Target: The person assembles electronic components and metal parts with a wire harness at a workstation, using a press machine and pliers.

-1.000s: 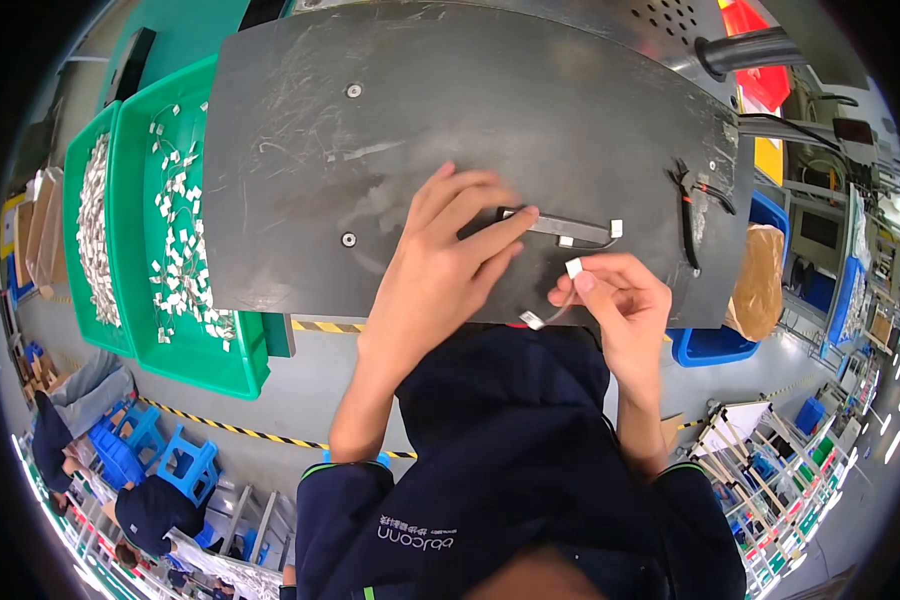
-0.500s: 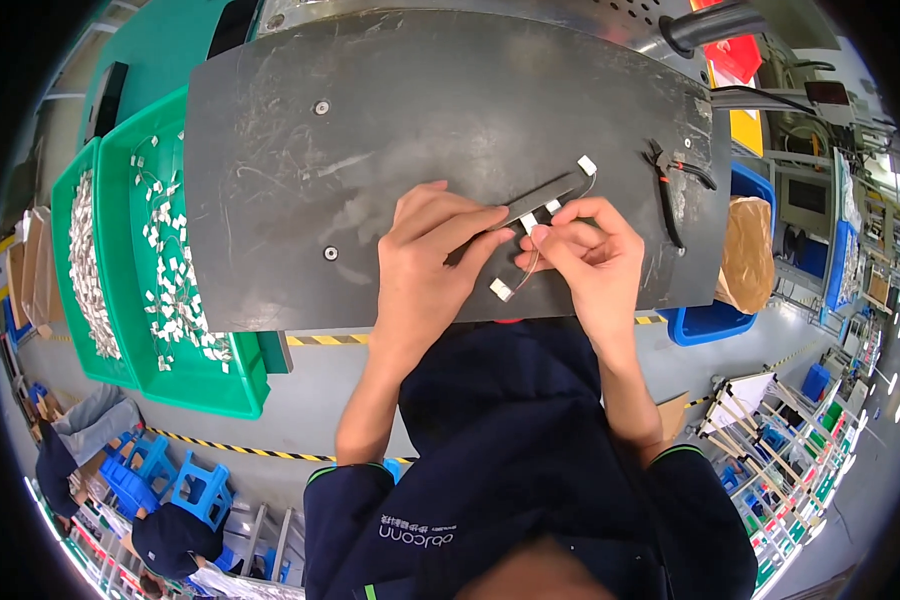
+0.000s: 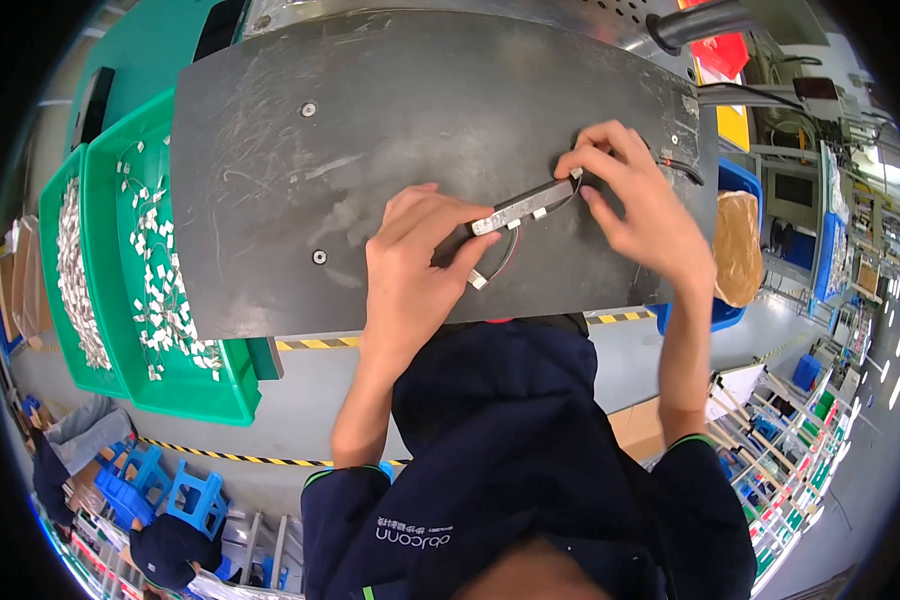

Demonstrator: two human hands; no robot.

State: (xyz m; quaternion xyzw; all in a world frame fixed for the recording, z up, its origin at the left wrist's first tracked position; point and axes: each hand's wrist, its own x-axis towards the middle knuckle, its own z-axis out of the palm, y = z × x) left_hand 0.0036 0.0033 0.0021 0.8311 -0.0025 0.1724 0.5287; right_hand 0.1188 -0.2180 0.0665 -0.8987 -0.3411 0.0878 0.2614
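Observation:
A narrow grey bar (image 3: 532, 205) lies slantwise on the dark work plate (image 3: 390, 110). My left hand (image 3: 417, 255) pinches its near-left end between thumb and fingers. Along the bar's near edge sit white plug connectors (image 3: 539, 213) on thin wires. One wired connector (image 3: 477, 280) hangs loose on the plate beside my left fingertips. At the far-right end, my right hand (image 3: 635, 200) closes thumb and fingers on another white connector (image 3: 576, 173). Past my right hand, red-handled cutting pliers (image 3: 685, 170) are mostly hidden behind it.
Green bins (image 3: 245, 395) at the left hold many white connectors with wires. A blue bin (image 3: 727, 318) with a brown paper bag (image 3: 737, 250) stands off the plate's right edge. A metal tube (image 3: 705, 24) juts in at the far right.
My right hand has moved away and to the right, from the connectors at mid-bar to the one at the bar's far end. My left hand still holds the near end.

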